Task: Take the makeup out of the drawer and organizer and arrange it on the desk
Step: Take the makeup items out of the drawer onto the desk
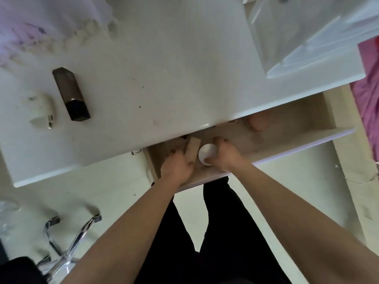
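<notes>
Bright, soft light bleaches the white table point(164, 68) toward the upper left, a small glare glints on its front edge, the open drawer point(297, 119) lies shaded, and blur softens the whole view

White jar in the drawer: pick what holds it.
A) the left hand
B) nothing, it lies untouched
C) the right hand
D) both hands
C: the right hand curls its fingers round the white jar inside the open drawer, while the left hand grips a tan box beside it.
</notes>
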`<state>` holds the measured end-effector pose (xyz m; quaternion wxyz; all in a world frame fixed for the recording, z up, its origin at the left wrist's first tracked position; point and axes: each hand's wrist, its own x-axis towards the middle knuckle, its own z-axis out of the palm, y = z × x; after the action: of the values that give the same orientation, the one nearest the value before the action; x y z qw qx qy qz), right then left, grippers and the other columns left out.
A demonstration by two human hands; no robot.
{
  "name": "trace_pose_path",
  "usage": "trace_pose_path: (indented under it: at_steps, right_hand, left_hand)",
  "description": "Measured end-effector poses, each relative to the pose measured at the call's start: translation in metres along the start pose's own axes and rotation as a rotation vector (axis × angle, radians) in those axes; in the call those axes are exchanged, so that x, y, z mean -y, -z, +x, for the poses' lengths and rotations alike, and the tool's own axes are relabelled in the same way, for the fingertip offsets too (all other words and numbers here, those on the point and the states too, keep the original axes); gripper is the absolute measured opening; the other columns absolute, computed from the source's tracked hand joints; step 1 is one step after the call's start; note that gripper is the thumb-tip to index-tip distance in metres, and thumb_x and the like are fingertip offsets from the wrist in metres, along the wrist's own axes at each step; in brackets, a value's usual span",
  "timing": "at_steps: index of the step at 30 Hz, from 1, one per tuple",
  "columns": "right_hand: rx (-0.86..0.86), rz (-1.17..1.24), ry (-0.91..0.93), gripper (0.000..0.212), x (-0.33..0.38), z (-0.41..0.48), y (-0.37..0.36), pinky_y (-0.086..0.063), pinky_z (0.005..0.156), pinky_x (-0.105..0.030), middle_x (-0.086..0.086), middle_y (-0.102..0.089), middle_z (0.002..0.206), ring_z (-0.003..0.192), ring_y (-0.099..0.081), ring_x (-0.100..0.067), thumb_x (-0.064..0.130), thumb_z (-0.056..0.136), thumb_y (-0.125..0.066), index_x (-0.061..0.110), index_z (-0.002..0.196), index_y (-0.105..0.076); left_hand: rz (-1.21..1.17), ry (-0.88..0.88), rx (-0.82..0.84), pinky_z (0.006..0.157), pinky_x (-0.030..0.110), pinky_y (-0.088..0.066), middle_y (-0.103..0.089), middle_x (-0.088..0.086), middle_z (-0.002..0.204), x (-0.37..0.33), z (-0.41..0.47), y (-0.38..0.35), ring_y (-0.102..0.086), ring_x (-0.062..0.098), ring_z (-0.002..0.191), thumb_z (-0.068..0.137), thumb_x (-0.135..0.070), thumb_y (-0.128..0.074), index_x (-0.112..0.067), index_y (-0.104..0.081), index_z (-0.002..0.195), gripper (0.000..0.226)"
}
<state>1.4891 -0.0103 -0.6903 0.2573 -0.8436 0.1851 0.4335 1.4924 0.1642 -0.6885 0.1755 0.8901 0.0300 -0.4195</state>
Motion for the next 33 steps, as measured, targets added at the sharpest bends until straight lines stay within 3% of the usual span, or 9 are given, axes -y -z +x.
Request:
trace_pose_path:
  at_steps: [5,10,13,18,21,24,27,31,33]
  right_hand:
    - [0.002,-0.070,0.013,0.073,-0.004,0.020,-0.010,-0.049,0.095,-0.039,-0.015,-0.045,0.132,0.114,-0.056,-0.034,0.041,0.077,-0.080,0.008,0.132,-0.045]
    - [0.029,-0.058,0.040,0.071,-0.008,0.021,-0.002,-0.049,0.088,-0.036,-0.016,-0.049,0.124,0.108,-0.058,-0.034,0.051,0.077,-0.077,0.007,0.125,-0.049]
    - [-0.038,0.060,0.137,0.050,-0.011,0.008,0.007,-0.045,0.071,-0.034,-0.006,-0.059,0.095,0.093,-0.062,-0.031,0.052,0.079,-0.073,0.016,0.101,-0.048]
    - [-0.259,0.357,0.276,0.039,-0.009,-0.040,0.027,-0.045,0.067,-0.025,0.010,-0.063,0.088,0.081,-0.060,-0.015,0.054,0.093,-0.057,0.020,0.111,-0.056]
    - [-0.409,0.657,0.344,0.029,0.011,-0.065,0.033,-0.050,0.070,-0.021,0.014,-0.068,0.093,0.083,-0.063,-0.007,0.048,0.095,-0.056,0.024,0.111,-0.061]
    - [-0.482,0.883,0.337,0.013,0.047,-0.067,0.035,-0.048,0.064,-0.025,0.017,-0.063,0.079,0.070,-0.057,-0.006,0.042,0.098,-0.056,0.032,0.104,-0.062]
    - [-0.481,0.918,0.294,0.021,0.087,-0.053,0.037,-0.051,0.066,-0.028,0.014,-0.060,0.085,0.066,-0.057,-0.007,0.046,0.099,-0.054,0.030,0.111,-0.060]
    - [-0.427,0.833,0.304,0.033,0.132,-0.038,0.037,-0.054,0.071,-0.031,0.005,-0.062,0.086,0.061,-0.060,-0.004,0.045,0.100,-0.050,0.021,0.123,-0.058]
    - [-0.368,0.775,0.337,0.026,0.147,-0.033,0.034,-0.055,0.075,-0.032,0.003,-0.066,0.085,0.065,-0.063,-0.004,0.042,0.102,-0.047,0.025,0.118,-0.059]
  left_hand:
    - [0.045,0.164,-0.076,0.081,0.039,-0.046,-0.054,0.014,0.124,-0.006,0.034,-0.030,-0.054,0.034,0.113,0.083,-0.043,-0.064,-0.012,-0.042,0.127,0.059]
    - [-0.052,0.138,-0.080,0.070,0.031,-0.042,-0.068,0.011,0.107,0.000,0.035,-0.035,-0.064,0.032,0.097,0.089,-0.040,-0.059,-0.017,-0.061,0.107,0.029]
    - [-0.123,0.028,-0.137,0.070,0.029,-0.039,-0.064,0.012,0.108,0.003,0.016,-0.027,-0.063,0.032,0.091,0.096,-0.040,-0.051,-0.016,-0.063,0.110,0.031]
    - [-0.357,-0.190,-0.334,0.068,0.029,-0.042,-0.059,-0.003,0.091,0.008,-0.033,0.004,-0.056,0.014,0.079,0.099,-0.045,-0.044,-0.017,-0.054,0.100,0.029]
    - [-0.445,-0.283,-0.455,0.068,0.017,-0.038,-0.063,-0.008,0.093,0.017,-0.058,0.031,-0.054,0.004,0.080,0.097,-0.040,-0.045,-0.016,-0.059,0.101,0.028]
    - [-0.600,-0.263,-0.565,0.068,0.007,-0.038,-0.064,-0.013,0.087,0.024,-0.072,0.061,-0.055,-0.005,0.078,0.097,-0.035,-0.048,-0.022,-0.060,0.098,0.018]
    - [-0.823,-0.142,-0.662,0.065,0.012,-0.044,-0.062,-0.016,0.083,0.031,-0.067,0.095,-0.055,-0.006,0.073,0.101,-0.032,-0.050,-0.022,-0.059,0.097,0.014]
    - [-1.042,0.057,-0.720,0.082,0.044,-0.058,-0.068,-0.016,0.090,0.058,-0.036,0.126,-0.065,0.006,0.086,0.097,-0.040,-0.053,-0.019,-0.066,0.107,0.026]
    - [-1.049,0.092,-0.706,0.087,0.045,-0.057,-0.070,-0.010,0.100,0.066,-0.025,0.133,-0.066,0.013,0.089,0.094,-0.032,-0.054,-0.020,-0.066,0.116,0.028]
